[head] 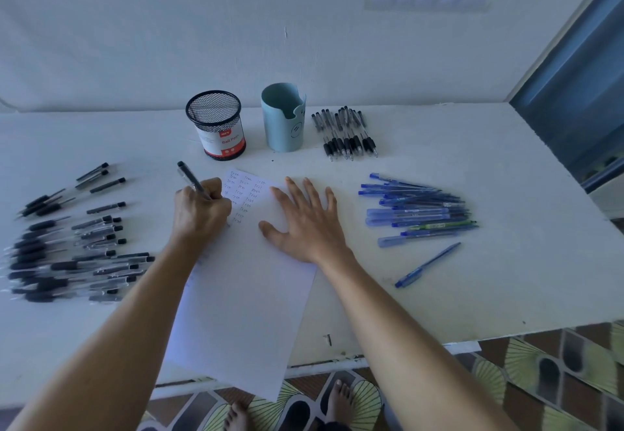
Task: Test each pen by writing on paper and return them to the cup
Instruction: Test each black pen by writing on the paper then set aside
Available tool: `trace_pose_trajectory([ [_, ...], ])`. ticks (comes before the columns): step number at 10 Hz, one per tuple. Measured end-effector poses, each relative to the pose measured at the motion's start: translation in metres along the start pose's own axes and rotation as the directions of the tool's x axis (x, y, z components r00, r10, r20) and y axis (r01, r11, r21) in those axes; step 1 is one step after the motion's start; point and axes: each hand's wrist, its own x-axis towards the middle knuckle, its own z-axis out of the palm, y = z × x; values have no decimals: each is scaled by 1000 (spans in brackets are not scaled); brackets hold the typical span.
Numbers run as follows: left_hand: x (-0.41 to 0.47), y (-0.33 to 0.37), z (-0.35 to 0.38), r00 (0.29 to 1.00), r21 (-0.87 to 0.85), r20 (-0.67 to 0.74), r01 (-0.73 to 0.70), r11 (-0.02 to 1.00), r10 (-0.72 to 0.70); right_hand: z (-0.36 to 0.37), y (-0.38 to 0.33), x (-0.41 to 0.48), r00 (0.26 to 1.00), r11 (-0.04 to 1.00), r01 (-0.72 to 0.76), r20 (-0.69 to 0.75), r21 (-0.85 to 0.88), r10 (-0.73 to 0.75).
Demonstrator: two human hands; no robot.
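Observation:
A white sheet of paper (246, 302) lies on the table, with several small written words near its top edge. My left hand (199, 207) grips a black pen (189, 177) with its tip down on the paper's left side. My right hand (304, 221) lies flat on the paper, fingers spread. Behind the paper stand a black mesh cup (216, 126) and a light blue cup (283, 120); no pens show above either rim.
Many black pens (71, 248) lie spread at the left. A small bunch of black pens (344, 133) lies behind right, and blue pens (418, 211) lie in a pile at the right, one apart (427, 265). The table's front edge (371, 356) is close; bare feet show below.

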Motion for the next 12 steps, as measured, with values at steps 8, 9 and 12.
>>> trace_pose_trajectory([
  [8,-2,-2,3,998,26,19,-62,998,61,3,1,0,1000,1000,18,-13,-6,-18],
  [9,-3,-2,4,997,29,26,-78,997,77,3,1,0,1000,1000,15,-10,-5,-15],
  [12,-7,-1,4,991,-20,48,-122,992,123,2,0,0,1000,1000,16,-8,0,-16],
])
